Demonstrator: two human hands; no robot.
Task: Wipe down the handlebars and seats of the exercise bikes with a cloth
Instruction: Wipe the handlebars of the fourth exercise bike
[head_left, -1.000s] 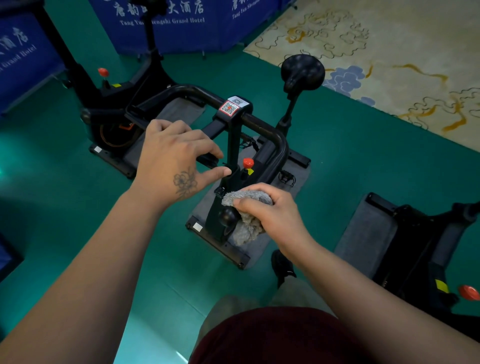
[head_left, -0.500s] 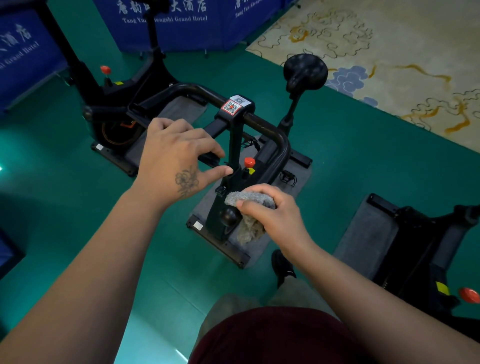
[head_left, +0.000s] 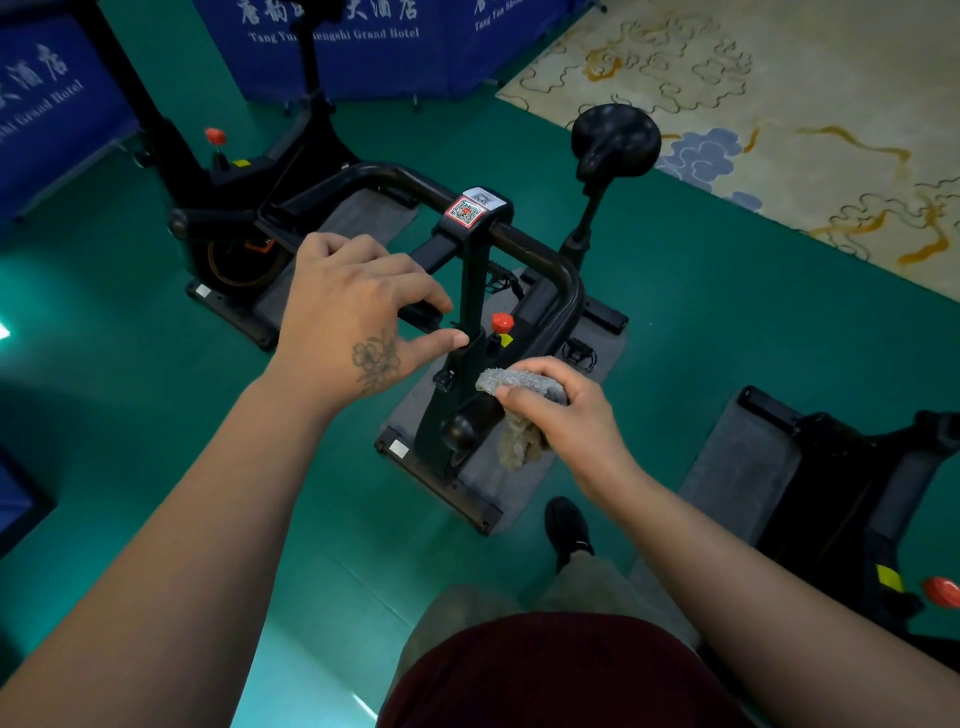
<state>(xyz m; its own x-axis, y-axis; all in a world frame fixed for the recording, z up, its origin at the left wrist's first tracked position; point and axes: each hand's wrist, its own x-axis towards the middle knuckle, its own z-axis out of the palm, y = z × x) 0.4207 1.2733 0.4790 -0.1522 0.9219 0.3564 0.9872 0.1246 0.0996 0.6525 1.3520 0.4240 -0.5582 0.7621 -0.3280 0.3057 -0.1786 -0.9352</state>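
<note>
From the head camera I look down over my own arms at a black exercise bike standing on a grey mat on the green floor. My right hand grips a grey cloth, fingers curled over its top and wrapped round the near right end of the handlebars, so the cloth lies bunched between my palm and the bar, with a loose tail hanging below my thumb. Just left of that, the bar's rounded black end cap sticks out bare. My left hand is curled over the near left grip; the fingers bend round the bar and the thumb reaches toward the centre post, though from this angle I can't quite tell how firmly the fingertips close underneath. A QR sticker sits on top of the post, and a red knob shows just right of it lower down. The black seat stands farther off to the right, well apart from both hands. A second bike is at far left, another at near right, blue banners along the far edge, and a patterned carpet at far right.
</note>
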